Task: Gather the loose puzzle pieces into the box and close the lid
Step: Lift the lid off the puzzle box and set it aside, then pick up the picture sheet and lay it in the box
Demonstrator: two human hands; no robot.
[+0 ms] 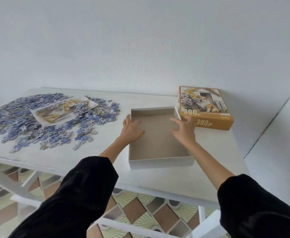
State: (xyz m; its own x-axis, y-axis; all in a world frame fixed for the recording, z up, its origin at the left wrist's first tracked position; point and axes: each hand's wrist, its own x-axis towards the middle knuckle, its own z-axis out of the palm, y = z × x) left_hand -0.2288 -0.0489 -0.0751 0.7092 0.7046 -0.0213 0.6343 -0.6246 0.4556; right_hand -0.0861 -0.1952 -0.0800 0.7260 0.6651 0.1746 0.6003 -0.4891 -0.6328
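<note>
A bare strip of table (106,134) lay free between the puzzle pieces (37,122) and the box (161,163); the lid (206,107) stood just beside its far right corner.

Blue-purple pieces (37,121), orange lid (207,109)

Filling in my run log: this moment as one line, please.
box empty, lid off beside it | pieces scattered left | left hand at box's left wall | right hand spread over right wall

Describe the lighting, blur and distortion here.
Head view: soft, even light with only faint shadows inside the box; no glare; the wide-angle lens bends the table edges; the puzzle pieces at left look smeared, while the lid print stays readable.
</note>
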